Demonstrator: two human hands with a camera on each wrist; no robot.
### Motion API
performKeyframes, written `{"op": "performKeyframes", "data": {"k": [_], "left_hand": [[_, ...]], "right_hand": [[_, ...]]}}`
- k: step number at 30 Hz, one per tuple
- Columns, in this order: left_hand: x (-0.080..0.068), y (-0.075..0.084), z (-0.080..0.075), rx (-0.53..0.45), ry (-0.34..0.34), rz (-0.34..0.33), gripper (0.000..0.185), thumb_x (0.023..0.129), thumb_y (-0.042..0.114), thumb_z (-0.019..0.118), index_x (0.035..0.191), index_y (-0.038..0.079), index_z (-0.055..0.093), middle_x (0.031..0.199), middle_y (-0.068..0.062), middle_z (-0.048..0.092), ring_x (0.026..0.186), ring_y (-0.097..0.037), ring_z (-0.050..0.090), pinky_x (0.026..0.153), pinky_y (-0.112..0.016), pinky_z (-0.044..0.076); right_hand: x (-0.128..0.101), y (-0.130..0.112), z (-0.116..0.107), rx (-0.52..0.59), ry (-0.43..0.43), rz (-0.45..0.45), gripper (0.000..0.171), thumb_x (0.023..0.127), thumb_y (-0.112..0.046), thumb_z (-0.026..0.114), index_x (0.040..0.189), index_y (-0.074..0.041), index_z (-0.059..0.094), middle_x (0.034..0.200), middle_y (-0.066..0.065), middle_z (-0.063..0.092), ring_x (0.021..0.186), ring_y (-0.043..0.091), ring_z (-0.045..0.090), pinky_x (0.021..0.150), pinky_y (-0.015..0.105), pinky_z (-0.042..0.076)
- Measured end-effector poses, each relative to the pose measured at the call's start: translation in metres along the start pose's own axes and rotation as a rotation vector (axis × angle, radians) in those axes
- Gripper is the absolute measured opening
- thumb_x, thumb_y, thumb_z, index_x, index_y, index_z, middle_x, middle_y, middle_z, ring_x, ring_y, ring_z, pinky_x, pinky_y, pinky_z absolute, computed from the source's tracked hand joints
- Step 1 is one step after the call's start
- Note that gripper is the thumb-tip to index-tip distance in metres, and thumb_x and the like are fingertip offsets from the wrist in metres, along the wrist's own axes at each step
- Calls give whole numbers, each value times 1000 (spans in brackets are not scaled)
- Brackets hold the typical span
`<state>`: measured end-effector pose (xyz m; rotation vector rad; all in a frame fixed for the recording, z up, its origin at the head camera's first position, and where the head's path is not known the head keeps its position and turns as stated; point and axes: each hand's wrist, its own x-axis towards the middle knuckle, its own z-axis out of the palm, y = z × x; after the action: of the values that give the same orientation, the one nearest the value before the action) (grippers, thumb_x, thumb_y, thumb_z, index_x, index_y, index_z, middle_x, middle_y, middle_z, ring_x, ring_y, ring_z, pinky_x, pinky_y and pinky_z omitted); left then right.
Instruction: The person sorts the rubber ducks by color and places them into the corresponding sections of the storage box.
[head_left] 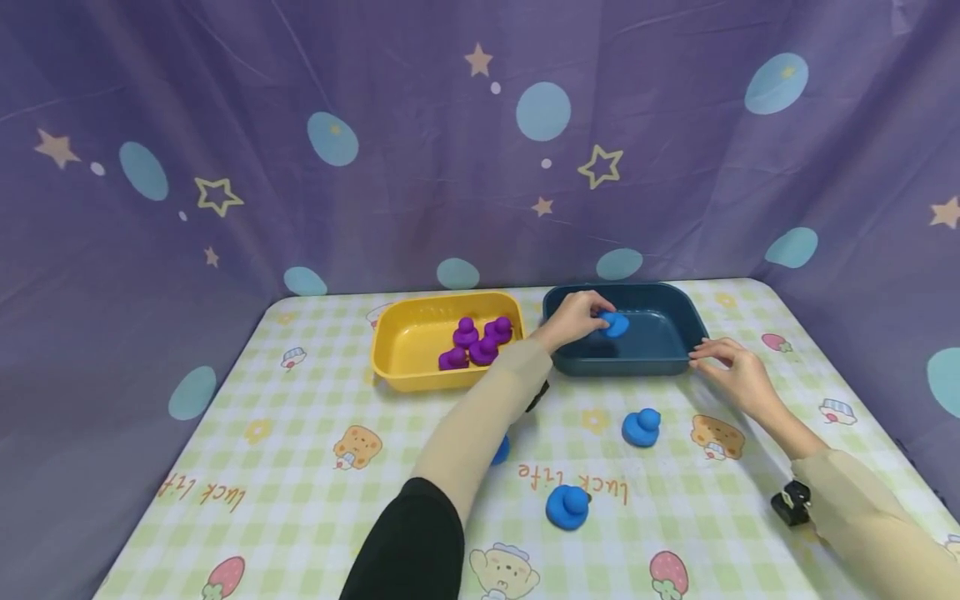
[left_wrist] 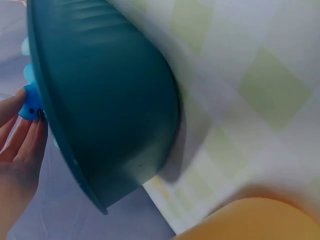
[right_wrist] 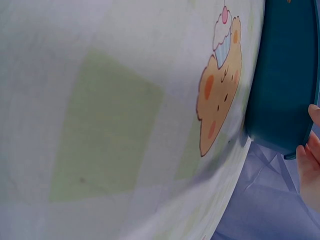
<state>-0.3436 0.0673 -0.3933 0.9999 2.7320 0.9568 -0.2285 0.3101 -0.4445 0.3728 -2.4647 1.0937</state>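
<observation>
My left hand (head_left: 596,317) reaches over the dark blue tray (head_left: 622,365) and pinches a small blue duck (head_left: 617,324) above its floor. In the left wrist view the blue duck (left_wrist: 30,107) shows at my fingertips (left_wrist: 22,137), behind the tray's outer wall (left_wrist: 110,100). My right hand (head_left: 701,350) holds the tray's front right corner by the rim. The right wrist view shows my fingers (right_wrist: 310,155) against the tray's edge (right_wrist: 285,75). Two more blue ducks (head_left: 641,427) (head_left: 567,506) lie on the tablecloth. A third (head_left: 500,451) is half hidden by my left forearm.
A yellow tray (head_left: 390,337) with several purple ducks (head_left: 476,342) stands just left of the blue tray. The checked tablecloth (head_left: 300,467) carries cartoon prints. A purple starry curtain (head_left: 450,167) closes in the table at the back and sides.
</observation>
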Motion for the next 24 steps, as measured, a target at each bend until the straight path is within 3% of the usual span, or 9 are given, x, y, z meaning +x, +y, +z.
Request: {"op": "performKeyframes", "data": {"k": [9,24], "left_hand": [[9,-8,10,-17,27,-79,22,81,11,64,103,10,66,101,-2,61,88,-10,55,71,-13,43],[19,-14,23,30,5,-84,25,78,9,67,104,7,66,104,-4,64,93,-12,58,74,-13,45]], "right_hand": [[0,1,-1,2,-2,0,10,78,-2,65,87,3,65,94,16,59,101,-15,40,82,-4,30],[0,-1,0,6,16,-10,11,76,3,65,87,4,65,94,17,59,100,-16,40,82,-3,30]]}}
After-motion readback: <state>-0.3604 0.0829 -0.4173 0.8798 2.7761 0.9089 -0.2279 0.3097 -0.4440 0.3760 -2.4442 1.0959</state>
